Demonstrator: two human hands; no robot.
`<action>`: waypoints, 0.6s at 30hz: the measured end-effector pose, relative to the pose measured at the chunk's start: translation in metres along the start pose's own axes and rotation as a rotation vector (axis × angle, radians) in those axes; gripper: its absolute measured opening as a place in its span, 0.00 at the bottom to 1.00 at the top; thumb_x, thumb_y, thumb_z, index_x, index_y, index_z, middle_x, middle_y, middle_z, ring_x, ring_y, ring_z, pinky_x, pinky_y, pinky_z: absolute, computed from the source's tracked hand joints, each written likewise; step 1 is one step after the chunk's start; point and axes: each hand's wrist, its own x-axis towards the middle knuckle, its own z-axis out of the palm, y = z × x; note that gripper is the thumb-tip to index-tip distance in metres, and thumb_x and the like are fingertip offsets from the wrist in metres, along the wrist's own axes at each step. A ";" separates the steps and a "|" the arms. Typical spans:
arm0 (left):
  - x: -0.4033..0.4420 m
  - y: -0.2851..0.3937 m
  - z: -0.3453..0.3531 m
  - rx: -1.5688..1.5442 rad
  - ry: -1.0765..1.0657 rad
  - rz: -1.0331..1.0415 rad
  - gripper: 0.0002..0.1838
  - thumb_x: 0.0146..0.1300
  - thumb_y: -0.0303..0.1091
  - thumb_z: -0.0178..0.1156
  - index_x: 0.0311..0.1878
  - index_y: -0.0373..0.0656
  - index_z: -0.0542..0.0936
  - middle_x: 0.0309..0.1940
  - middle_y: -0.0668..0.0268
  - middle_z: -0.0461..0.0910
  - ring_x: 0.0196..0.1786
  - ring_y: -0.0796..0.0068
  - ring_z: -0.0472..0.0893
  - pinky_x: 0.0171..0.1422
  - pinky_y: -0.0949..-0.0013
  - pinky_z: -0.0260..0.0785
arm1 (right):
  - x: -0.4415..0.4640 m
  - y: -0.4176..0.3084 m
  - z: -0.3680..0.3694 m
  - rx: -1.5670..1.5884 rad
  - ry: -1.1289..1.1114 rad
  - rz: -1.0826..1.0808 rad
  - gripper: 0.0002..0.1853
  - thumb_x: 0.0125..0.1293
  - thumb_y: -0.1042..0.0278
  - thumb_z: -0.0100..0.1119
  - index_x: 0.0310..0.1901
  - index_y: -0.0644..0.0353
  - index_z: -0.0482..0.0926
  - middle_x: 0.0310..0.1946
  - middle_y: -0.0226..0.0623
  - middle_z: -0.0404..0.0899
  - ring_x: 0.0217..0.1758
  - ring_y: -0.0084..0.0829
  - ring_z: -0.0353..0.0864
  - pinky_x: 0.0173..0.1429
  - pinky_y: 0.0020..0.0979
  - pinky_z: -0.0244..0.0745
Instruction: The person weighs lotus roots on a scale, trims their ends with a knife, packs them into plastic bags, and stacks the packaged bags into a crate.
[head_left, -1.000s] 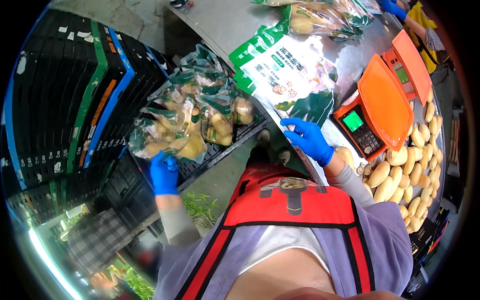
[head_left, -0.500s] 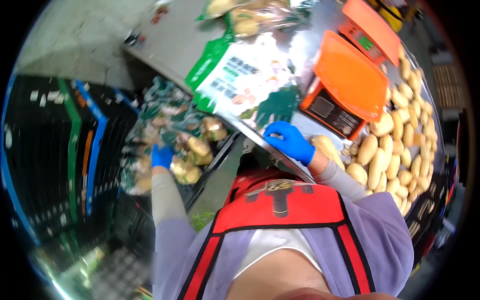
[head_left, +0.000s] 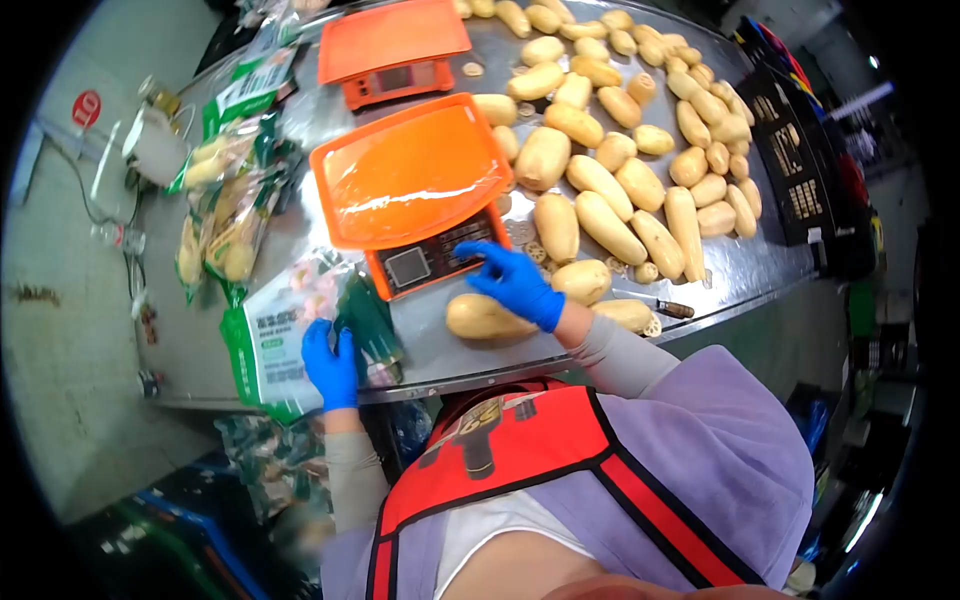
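Note:
My left hand, in a blue glove, rests at the edge of the printed plastic bags with thumb and fingers apart. These bags are white and green and lie flat at the table's front edge. My right hand, also gloved in blue, hovers by the front panel of the orange scale with its fingers stretched out and nothing in them. The scale's pan holds nothing. Just below that hand lies a peeled lotus root, and another lotus root is beside the wrist.
Many lotus roots spread over the right of the metal table. A knife lies near the front edge. A second orange scale stands behind. Filled bags lie at left, and a black crate stands at right.
My view has swung from the crate of bagged lotus roots to the table. My left hand has come up from the crate to the flat bags; my right hand has moved beside the scale panel.

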 end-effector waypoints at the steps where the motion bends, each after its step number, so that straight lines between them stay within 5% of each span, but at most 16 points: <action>1: 0.001 0.003 0.007 0.085 -0.047 0.031 0.17 0.54 0.35 0.62 0.45 0.36 0.75 0.47 0.52 0.74 0.52 0.54 0.72 0.58 0.60 0.62 | 0.001 0.010 -0.021 0.004 0.094 0.001 0.28 0.53 0.68 0.63 0.57 0.52 0.69 0.37 0.38 0.77 0.34 0.31 0.75 0.43 0.32 0.72; 3: -0.003 0.000 0.017 0.113 -0.083 0.064 0.19 0.54 0.37 0.62 0.46 0.35 0.75 0.48 0.51 0.74 0.52 0.52 0.71 0.58 0.58 0.61 | 0.002 0.032 -0.066 -0.357 0.447 -0.349 0.32 0.52 0.68 0.62 0.61 0.57 0.65 0.50 0.42 0.74 0.48 0.36 0.74 0.54 0.34 0.68; 5: -0.008 0.002 0.020 0.187 -0.027 0.106 0.19 0.54 0.37 0.61 0.47 0.36 0.75 0.49 0.51 0.74 0.53 0.52 0.71 0.58 0.58 0.61 | 0.004 0.047 -0.115 -0.478 0.551 -0.350 0.38 0.50 0.69 0.65 0.63 0.64 0.60 0.57 0.44 0.68 0.61 0.38 0.66 0.65 0.35 0.58; 7: -0.010 0.002 0.020 0.213 -0.011 0.117 0.19 0.54 0.36 0.60 0.47 0.35 0.75 0.50 0.51 0.73 0.53 0.52 0.71 0.59 0.57 0.61 | 0.008 0.056 -0.155 -0.464 0.675 -0.275 0.29 0.52 0.66 0.64 0.57 0.62 0.69 0.46 0.43 0.75 0.47 0.35 0.76 0.52 0.33 0.70; 9: -0.010 0.005 0.020 0.218 -0.013 0.095 0.19 0.54 0.36 0.60 0.47 0.35 0.75 0.50 0.51 0.73 0.53 0.52 0.71 0.59 0.57 0.61 | 0.019 0.080 -0.199 0.041 0.532 0.219 0.18 0.53 0.65 0.64 0.45 0.64 0.77 0.31 0.36 0.79 0.31 0.27 0.77 0.37 0.28 0.73; 10: -0.011 0.003 0.022 0.221 -0.006 0.090 0.19 0.53 0.35 0.60 0.47 0.35 0.75 0.50 0.51 0.74 0.53 0.52 0.71 0.59 0.57 0.61 | 0.024 0.079 -0.211 0.149 0.616 0.165 0.11 0.54 0.64 0.64 0.34 0.63 0.81 0.21 0.29 0.76 0.20 0.20 0.72 0.26 0.24 0.68; 11: -0.011 0.003 0.022 0.224 -0.002 0.084 0.19 0.53 0.35 0.60 0.47 0.35 0.75 0.50 0.51 0.74 0.53 0.52 0.71 0.59 0.57 0.61 | 0.036 0.111 -0.234 -0.073 0.670 0.219 0.15 0.53 0.64 0.64 0.41 0.61 0.79 0.27 0.33 0.78 0.26 0.26 0.76 0.33 0.27 0.72; 15: -0.012 0.002 0.023 0.245 0.003 0.073 0.19 0.53 0.35 0.60 0.47 0.36 0.75 0.50 0.52 0.74 0.53 0.53 0.72 0.58 0.58 0.61 | 0.085 0.143 -0.285 -0.673 0.689 -0.188 0.26 0.51 0.62 0.64 0.53 0.57 0.72 0.46 0.44 0.76 0.42 0.40 0.77 0.49 0.36 0.71; 18: -0.012 0.004 0.024 0.251 0.018 0.074 0.19 0.52 0.34 0.61 0.47 0.37 0.75 0.50 0.53 0.74 0.52 0.53 0.72 0.58 0.58 0.62 | 0.125 0.159 -0.313 -0.752 0.675 0.136 0.33 0.48 0.54 0.66 0.56 0.57 0.69 0.50 0.47 0.74 0.54 0.43 0.73 0.57 0.38 0.68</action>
